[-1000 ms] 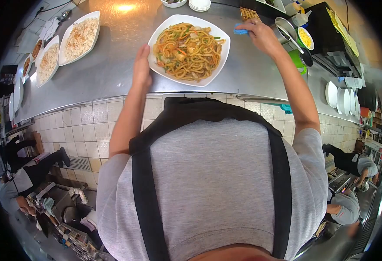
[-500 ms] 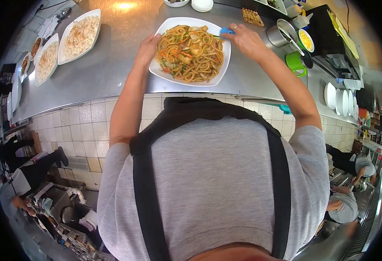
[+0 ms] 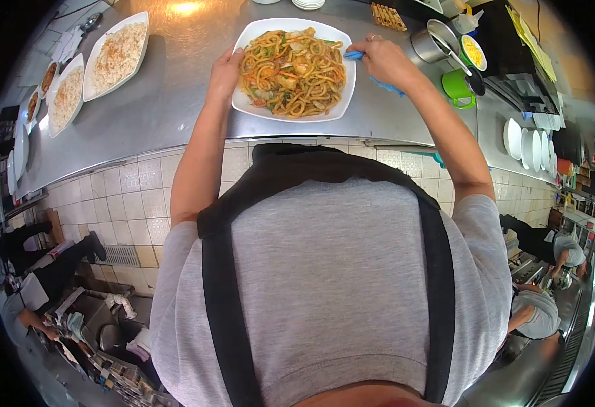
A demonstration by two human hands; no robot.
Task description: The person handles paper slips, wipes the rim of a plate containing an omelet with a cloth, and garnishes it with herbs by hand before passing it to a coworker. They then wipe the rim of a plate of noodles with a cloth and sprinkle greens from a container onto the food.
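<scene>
A white, rounded-square plate (image 3: 243,106) heaped with noodles and vegetables (image 3: 290,73) rests on the steel counter (image 3: 175,88). My left hand (image 3: 225,73) grips the plate's left rim, fingers closed on it. At the upper right rim, my right hand (image 3: 385,62) is closed on a blue cloth (image 3: 355,55), which touches the plate's edge. More of the cloth hangs out under my palm.
Two rice dishes (image 3: 115,57) (image 3: 66,98) stand on the left. On the right are a metal pot (image 3: 427,45), a green mug (image 3: 457,85), a yellow-filled bowl (image 3: 473,51) and stacked plates (image 3: 529,148). Other people (image 3: 538,312) work behind on both sides.
My right hand has shifted slightly along the rim, and more of the blue cloth shows below it. The counter and its dishes appear slightly higher in view.
</scene>
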